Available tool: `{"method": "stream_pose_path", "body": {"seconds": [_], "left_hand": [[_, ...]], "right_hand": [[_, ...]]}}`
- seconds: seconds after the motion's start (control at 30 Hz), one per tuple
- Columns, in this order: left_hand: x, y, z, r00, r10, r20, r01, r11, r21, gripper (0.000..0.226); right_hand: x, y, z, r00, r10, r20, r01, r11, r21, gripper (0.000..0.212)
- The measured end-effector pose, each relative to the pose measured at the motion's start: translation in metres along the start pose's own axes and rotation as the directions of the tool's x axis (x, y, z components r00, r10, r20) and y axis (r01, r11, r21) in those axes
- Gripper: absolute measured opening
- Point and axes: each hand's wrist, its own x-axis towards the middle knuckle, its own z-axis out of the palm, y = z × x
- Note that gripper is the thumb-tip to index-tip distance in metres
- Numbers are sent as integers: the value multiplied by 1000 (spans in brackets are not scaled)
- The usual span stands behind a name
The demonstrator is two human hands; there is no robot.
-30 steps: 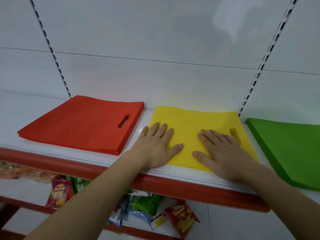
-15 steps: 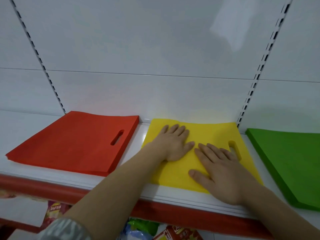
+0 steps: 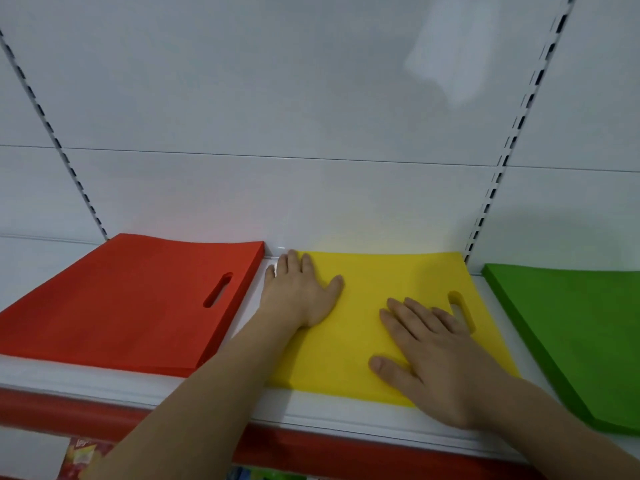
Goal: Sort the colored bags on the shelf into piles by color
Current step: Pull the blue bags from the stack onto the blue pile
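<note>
Two hands are lying flat on the yellow bags (image 3: 388, 306), holding nothing. Nearest, the right hand (image 3: 446, 368) is pressing the pile's front right part with straight, spread fingers, its fingertips just beside the handle slot (image 3: 462, 311). Farther back, the left hand (image 3: 301, 289) is resting open on the pile's far left corner, fingertips reaching onto the white shelf (image 3: 249, 306) beyond the edge. Left of that hand the red bags (image 3: 121, 303) are lying stacked; right of the right hand the green bags (image 3: 581, 330) are sitting.
</note>
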Motion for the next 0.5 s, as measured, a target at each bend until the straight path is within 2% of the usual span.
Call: {"method": "stream_pose_path", "body": {"seconds": [0.13, 0.33, 0.5], "left_hand": [[4, 0, 3, 1000, 11, -24, -10, 1000, 29, 91], [1, 1, 2, 1000, 8, -12, -8, 1000, 29, 88], [2, 1, 1, 1000, 13, 1, -13, 999, 38, 89]], "right_hand": [[21, 7, -25, 995, 16, 99, -14, 999, -29, 95], [94, 28, -16, 999, 54, 4, -54, 996, -75, 89], [85, 63, -5, 989, 133, -61, -136, 990, -38, 84]]}}
